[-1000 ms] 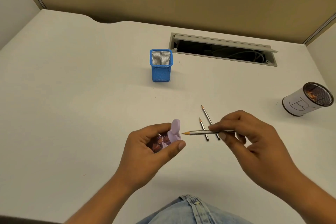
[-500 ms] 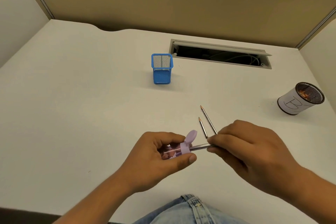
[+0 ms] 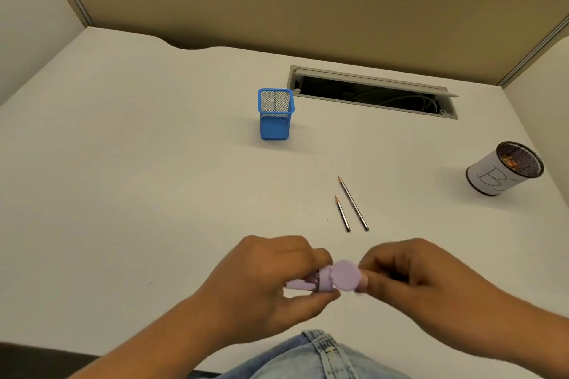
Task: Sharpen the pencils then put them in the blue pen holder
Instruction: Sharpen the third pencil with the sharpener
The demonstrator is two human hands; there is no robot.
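Note:
My left hand (image 3: 261,283) grips a lilac pencil sharpener (image 3: 332,280) near the desk's front edge. Its round open lid faces the camera. My right hand (image 3: 412,277) is closed right behind that lid, its fingertips against it; the pencil it holds is hidden by the lid and fingers. Two grey pencils lie on the desk beyond the hands, tips pointing away: a shorter one (image 3: 342,214) and a longer one (image 3: 353,204). The blue mesh pen holder (image 3: 275,126) stands upright and looks empty, further back at the centre.
A round mesh cup (image 3: 498,175) wrapped in white paper marked "B", with shavings inside, stands at the right. An open cable slot (image 3: 372,92) cuts the desk behind the holder. Beige partitions enclose the white desk (image 3: 138,163). My denim-clad lap is at the bottom.
The pencil in my right hand went from free in the air into the sharpener. Both hands have come closer together and nearer to me, and the pencil is now hidden.

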